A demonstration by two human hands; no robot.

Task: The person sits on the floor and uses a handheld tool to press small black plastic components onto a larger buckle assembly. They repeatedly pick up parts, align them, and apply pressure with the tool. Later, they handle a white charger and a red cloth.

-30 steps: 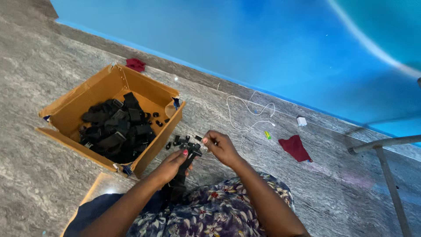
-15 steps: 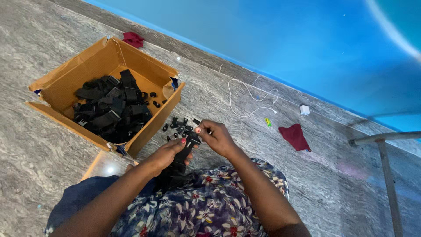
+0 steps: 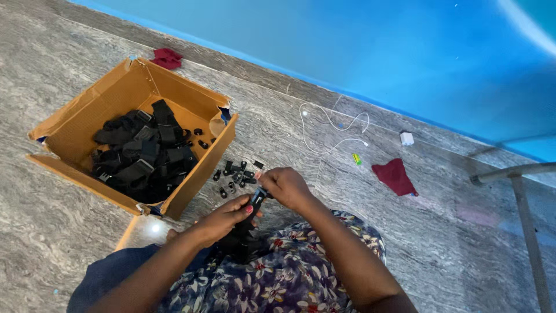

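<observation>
Both of my hands meet over my lap on a black strap (image 3: pixel 253 215) that runs down onto my flowered clothing. My left hand (image 3: pixel 223 220) grips the strap from below with thumb and fingers. My right hand (image 3: pixel 288 188) pinches its upper end, fingers closed around the tip. Just beyond my hands, several small black clips (image 3: pixel 234 174) lie loose on the marbled floor. To the left stands an open cardboard box (image 3: pixel 81 113) with a heap of black straps and buckles (image 3: pixel 142 153) inside.
A white cable (image 3: pixel 324 124) curls on the floor near the blue wall, with a small white plug (image 3: pixel 406 138) and a tiny green piece (image 3: pixel 357 158). Two dark red cloths (image 3: pixel 395 175) (image 3: pixel 167 58) lie on the floor. A metal leg (image 3: pixel 524 203) stands at right.
The view has shifted, so the box and floor sit slightly differently in frame. My hands have stayed together on the black strap, drawn a little closer to my lap.
</observation>
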